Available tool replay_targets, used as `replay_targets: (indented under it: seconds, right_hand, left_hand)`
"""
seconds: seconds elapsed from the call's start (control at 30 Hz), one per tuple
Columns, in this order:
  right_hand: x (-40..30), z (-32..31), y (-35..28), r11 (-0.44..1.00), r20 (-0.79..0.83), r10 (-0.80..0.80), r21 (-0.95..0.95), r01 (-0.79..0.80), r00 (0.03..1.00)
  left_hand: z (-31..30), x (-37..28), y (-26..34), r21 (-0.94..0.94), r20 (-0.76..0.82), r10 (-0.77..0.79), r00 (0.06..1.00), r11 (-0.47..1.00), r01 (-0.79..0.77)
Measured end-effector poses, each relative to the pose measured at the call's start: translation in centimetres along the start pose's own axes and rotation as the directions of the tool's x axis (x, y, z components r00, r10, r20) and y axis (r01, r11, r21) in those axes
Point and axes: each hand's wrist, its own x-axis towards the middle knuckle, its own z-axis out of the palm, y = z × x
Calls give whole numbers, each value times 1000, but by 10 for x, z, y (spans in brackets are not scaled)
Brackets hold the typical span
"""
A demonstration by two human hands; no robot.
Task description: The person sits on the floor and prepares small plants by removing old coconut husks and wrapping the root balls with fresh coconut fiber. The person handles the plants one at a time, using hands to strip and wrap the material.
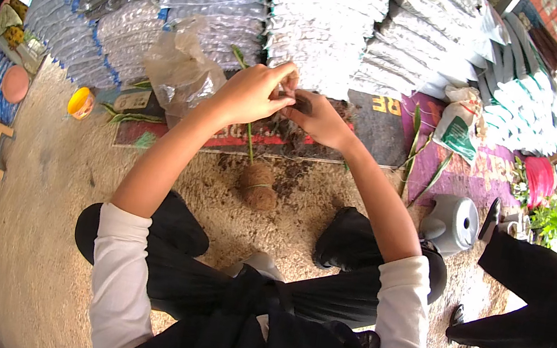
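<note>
My left hand (254, 92) and my right hand (324, 121) meet in front of me, fingertips drawn together. Something small and dark may lie between them, but the fingers hide it. Below them, a brown coconut-fibre plug (259, 187) with a string tied around its middle rests on the floor. A thin green plant stem (249, 142) runs up from near the plug and passes behind my left hand. Its leafy tip (239, 56) shows above the hand. Loose dark soil (291, 146) is scattered on a printed sheet (380, 135) under my hands.
Stacks of plastic-wrapped goods (319, 22) line the far side. A crumpled clear plastic bag (180, 68) stands left, near a yellow tub (81, 103). Cut long leaves (413, 151) and a white-green bag (460, 123) lie right. Beside a grey stool (450, 223) is another person's leg (526, 268).
</note>
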Motion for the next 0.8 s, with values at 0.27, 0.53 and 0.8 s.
replay_targets:
  seconds: [0.27, 0.53, 0.8]
  right_hand:
    - [-7, 5, 21, 984, -203, 176, 25, -175, 963]
    - [-10, -10, 31, 979, -379, 166, -45, -198, 910]
    - [-22, -44, 26, 953, -483, 296, 85, -292, 824]
  left_hand:
    - [25, -16, -52, -208, 42, -93, 995, 973, 100]
    - [89, -32, -128, -163, 92, -327, 940, 927, 339]
    - [222, -66, -207, 108, 193, -441, 877, 898, 427]
